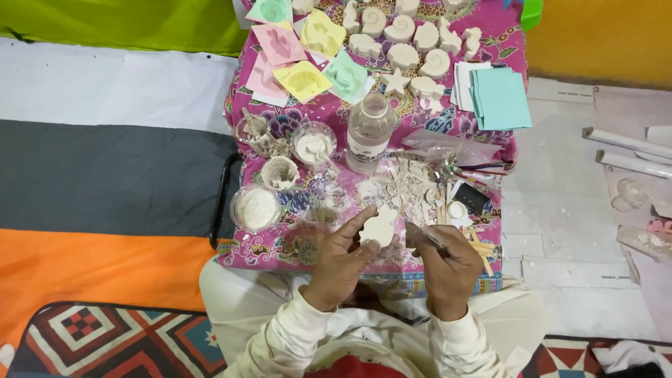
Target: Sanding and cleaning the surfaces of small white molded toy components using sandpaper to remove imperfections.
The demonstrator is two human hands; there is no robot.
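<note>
My left hand [341,257] holds a small off-white plaster cast [380,226] between thumb and fingers, just above the near edge of a low table covered in a pink patterned cloth [490,42]. My right hand [449,261] is closed on a thin tool [423,236] whose tip points toward the cast. A heap of white plaster crumbs and flakes [404,183] lies on the cloth right behind the cast.
A clear plastic bottle [369,131] stands mid-table, with several small cups of white powder and paste [256,207] to its left. Pastel moulds [302,79] and finished plaster shapes [409,42] fill the far side. Paper sheets [498,98], brushes [476,170] and wooden sticks [480,247] lie at right.
</note>
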